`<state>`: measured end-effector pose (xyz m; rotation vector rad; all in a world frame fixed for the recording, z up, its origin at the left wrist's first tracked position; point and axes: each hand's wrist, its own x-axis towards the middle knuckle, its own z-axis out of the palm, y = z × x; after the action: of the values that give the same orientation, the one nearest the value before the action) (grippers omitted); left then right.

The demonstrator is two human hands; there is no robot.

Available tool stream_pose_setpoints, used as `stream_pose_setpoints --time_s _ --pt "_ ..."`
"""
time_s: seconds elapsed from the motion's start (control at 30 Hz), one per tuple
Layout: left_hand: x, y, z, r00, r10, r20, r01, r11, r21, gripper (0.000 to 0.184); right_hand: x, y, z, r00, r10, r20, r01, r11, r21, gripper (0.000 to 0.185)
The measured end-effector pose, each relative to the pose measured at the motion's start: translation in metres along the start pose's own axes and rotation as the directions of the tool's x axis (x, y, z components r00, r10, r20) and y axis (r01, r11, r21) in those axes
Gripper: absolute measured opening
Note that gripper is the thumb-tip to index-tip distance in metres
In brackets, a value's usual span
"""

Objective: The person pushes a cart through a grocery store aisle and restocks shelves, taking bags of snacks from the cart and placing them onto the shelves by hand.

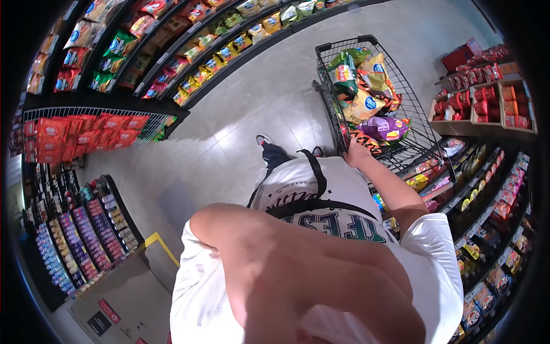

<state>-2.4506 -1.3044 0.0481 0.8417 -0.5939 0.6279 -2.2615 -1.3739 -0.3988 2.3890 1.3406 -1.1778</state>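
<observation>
My right hand [357, 152] is closed on the near left edge of a black wire shopping cart [415, 98], at upper right. Inside the cart lie several snack bags, among them a purple bag [387, 128], a yellow bag [362, 106] and a green bag [345, 78]. My left arm bends across my chest, and my left hand [358, 281] is raised very close to the camera, large and dim at the bottom. Its fingertips are not clear, and nothing can be made out in it.
Shelves of chip bags [229, 53] curve along the top left. A wire rack holds red bags [86, 133] at left. Small packages [86, 235] fill a lower left shelf. Red packs [484, 103] stand in boxes at right, above more snack shelves [497, 221]. Grey floor [229, 123] lies between.
</observation>
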Motion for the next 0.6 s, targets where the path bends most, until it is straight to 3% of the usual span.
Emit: stream_pose_setpoints --time_s 0.1,0.37,0.4,0.47,0.5,0.53,0.6 --pt "0.008 0.022 -0.016 0.989 -0.079 0.127 0.055 0.982 0.181 0.002 0.002 0.002 0.003 1.000 -0.020 0.007 0.020 1.000 -0.010 0.074" --pt "0.004 0.020 -0.017 0.991 -0.017 0.133 -0.060 0.830 0.554 0.005 -0.010 0.015 0.011 0.996 -0.062 0.056 0.061 0.998 0.019 0.081" --pt "0.002 0.021 -0.019 0.992 -0.017 0.125 -0.062 0.796 0.602 0.005 -0.015 0.010 0.006 0.997 -0.043 0.061 0.040 0.998 0.038 0.067" --pt "0.000 0.027 -0.023 0.994 -0.009 0.113 -0.075 0.690 0.720 0.007 0.010 0.029 0.048 0.987 -0.109 -0.118 0.113 0.993 0.024 0.068" --pt "-0.002 0.027 -0.027 0.994 0.005 0.109 -0.087 0.637 0.766 0.007 0.020 0.041 0.052 0.972 -0.198 -0.123 0.211 0.972 0.105 0.065" --pt "-0.001 0.024 -0.032 0.995 0.013 0.102 -0.089 0.598 0.797 0.008 -0.001 0.025 0.031 0.994 -0.103 0.037 0.098 0.987 0.129 0.069" --pt "0.003 0.010 -0.046 0.996 -0.017 0.093 -0.070 0.528 0.847 0.010 -0.011 0.011 0.028 0.997 -0.056 0.062 0.048 0.991 0.122 0.069"
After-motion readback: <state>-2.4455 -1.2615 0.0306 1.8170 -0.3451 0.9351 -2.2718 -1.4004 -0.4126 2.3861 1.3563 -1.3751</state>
